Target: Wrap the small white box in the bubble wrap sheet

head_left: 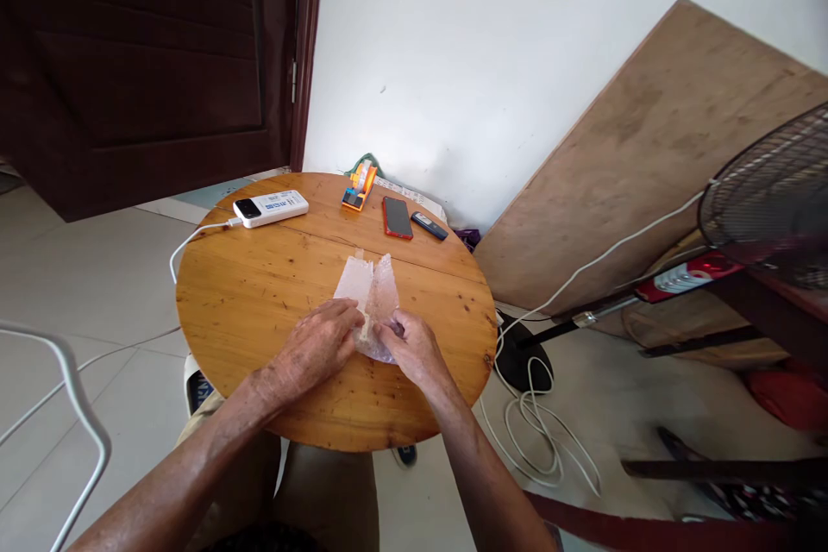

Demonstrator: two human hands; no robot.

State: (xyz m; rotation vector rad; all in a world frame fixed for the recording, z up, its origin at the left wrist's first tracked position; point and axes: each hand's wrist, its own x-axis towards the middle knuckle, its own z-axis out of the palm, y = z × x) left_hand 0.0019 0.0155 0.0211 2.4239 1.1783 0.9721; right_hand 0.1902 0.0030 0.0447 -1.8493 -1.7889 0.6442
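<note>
A sheet of clear bubble wrap lies partly folded on the round wooden table, its right flap standing up a little. My left hand rests on its left side, fingers curled and pressed onto the plastic. On the right edge, my right hand pinches the wrap between thumb and fingers. Something pale shows between the hands inside the wrap, too unclear to name. Beyond the wrap stands an orange tape dispenser with a roll of tape.
A white power bank with a cable lies at the table's back left. A red-edged phone and a small dark device lie at the back right. A fan and a leaning board stand to the right.
</note>
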